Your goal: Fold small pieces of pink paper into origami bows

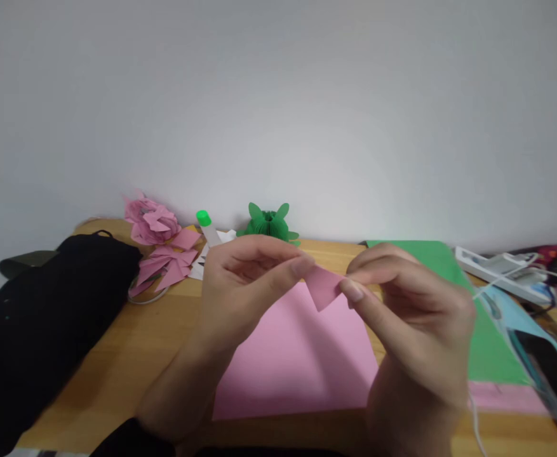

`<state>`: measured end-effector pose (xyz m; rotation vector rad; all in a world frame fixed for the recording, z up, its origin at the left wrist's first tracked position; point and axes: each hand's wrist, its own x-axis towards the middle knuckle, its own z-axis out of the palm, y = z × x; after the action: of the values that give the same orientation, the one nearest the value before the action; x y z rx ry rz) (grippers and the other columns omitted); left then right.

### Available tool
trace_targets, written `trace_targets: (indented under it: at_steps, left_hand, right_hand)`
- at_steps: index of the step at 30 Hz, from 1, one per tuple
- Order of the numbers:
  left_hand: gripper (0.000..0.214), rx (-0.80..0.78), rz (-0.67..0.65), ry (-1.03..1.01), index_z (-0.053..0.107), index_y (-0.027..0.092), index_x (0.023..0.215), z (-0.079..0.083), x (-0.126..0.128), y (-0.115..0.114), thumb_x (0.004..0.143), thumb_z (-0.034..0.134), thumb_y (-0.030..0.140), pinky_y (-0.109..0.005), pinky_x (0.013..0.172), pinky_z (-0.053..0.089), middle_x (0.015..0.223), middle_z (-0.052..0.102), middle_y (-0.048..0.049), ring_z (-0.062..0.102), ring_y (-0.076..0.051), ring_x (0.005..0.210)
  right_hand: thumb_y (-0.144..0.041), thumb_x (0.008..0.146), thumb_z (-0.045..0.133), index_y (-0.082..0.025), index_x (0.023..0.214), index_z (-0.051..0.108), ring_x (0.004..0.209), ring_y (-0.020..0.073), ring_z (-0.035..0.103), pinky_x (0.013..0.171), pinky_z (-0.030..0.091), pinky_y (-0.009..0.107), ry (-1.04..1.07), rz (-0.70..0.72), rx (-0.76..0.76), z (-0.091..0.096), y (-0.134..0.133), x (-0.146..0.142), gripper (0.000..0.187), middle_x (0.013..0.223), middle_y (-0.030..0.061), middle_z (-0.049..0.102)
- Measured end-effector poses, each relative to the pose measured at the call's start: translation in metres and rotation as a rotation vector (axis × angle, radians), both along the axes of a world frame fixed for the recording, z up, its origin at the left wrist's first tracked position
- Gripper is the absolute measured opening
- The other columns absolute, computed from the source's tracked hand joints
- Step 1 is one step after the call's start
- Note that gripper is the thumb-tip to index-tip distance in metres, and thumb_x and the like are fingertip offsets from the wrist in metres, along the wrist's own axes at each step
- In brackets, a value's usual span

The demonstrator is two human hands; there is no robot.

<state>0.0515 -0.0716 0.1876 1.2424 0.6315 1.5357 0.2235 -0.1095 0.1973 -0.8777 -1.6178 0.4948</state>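
A black sleeve (pixel 134 439) at eight o'clock leads to the left hand (pixel 242 295), its thumb and forefinger pinching the small pink paper (pixel 322 289) at nine, the right hand (pixel 418 317) pinching at three, above the pink sheet (pixel 292 374), and that paper should handle light, crisp, easily creased, best held by its edges.

Your left hand (pixel 240 295) and right hand (pixel 418 317) are held up near each other, fingertips apart, each pinching between thumb and forefinger. Your right hand's other fingers (pixel 392 257) curl inward; your left wrist (pixel 190 368) slants inward.
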Motion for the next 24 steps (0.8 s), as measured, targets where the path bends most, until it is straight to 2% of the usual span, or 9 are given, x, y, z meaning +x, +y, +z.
trace_targets:
  at_steps: [5, 9, 16, 20, 24]
  left_hand:
    - [0.006, 0.009, 0.044, -0.005, 0.080, 0.027, 0.075, -0.0016, -0.0006, -0.0001, 0.077, 0.086, 0.027, -0.024, 0.058, 0.059, 0.069, 0.078, 0.0022, 0.072, -0.013, 0.062]
    - [0.006, 0.023, 0.033, 0.008, 0.081, 0.024, 0.079, -0.0031, 0.0012, -0.0019, 0.083, 0.080, 0.028, -0.022, 0.063, 0.061, 0.072, 0.078, 0.0000, 0.074, -0.013, 0.066]
    - [0.018, 0.087, 0.130, -0.052, 0.080, 0.025, 0.079, -0.0019, -0.0002, 0.0009, 0.093, 0.069, 0.026, -0.021, 0.061, 0.061, 0.074, 0.078, 0.0028, 0.073, -0.011, 0.065]
    - [0.013, 0.053, 0.076, -0.058, 0.081, 0.026, 0.081, 0.0001, -0.0031, 0.0010, 0.091, 0.072, 0.028, -0.019, 0.061, 0.060, 0.075, 0.079, 0.0026, 0.074, -0.010, 0.069]
    - [0.005, 0.003, -0.028, -0.042, 0.082, 0.027, 0.082, 0.0015, -0.0033, -0.0007, 0.084, 0.079, 0.030, -0.024, 0.063, 0.062, 0.076, 0.080, -0.0007, 0.076, -0.015, 0.069]
  right_hand:
    - [0.000, 0.084, 0.070, -0.018, 0.083, 0.068, 0.070, 0.0094, 0.057, 0.062, 0.046, 0.027, 0.019, 0.011, -0.020, -0.0009, 0.0007, 0.0000, 0.018, 0.072, -0.0030, 0.061]
    - [-0.002, 0.085, 0.070, -0.019, 0.082, 0.068, 0.069, 0.0094, 0.057, 0.062, 0.046, 0.027, 0.028, 0.001, -0.035, -0.0017, 0.0010, -0.0007, 0.018, 0.071, -0.0034, 0.061]
    - [-0.005, 0.085, 0.071, -0.021, 0.078, 0.069, 0.065, 0.0118, 0.056, 0.056, 0.046, 0.028, 0.106, -0.002, -0.058, -0.0010, 0.0013, -0.0034, 0.017, 0.065, -0.0033, 0.059]
    - [-0.006, 0.084, 0.070, -0.021, 0.075, 0.069, 0.065, 0.0125, 0.057, 0.055, 0.045, 0.027, 0.132, -0.003, -0.091, -0.0007, 0.0005, -0.0044, 0.018, 0.063, -0.0029, 0.058]
    - [-0.007, 0.085, 0.070, -0.022, 0.074, 0.069, 0.066, 0.0131, 0.056, 0.057, 0.046, 0.028, 0.182, -0.019, -0.123, -0.0011, -0.0011, -0.0057, 0.018, 0.062, -0.0030, 0.056]
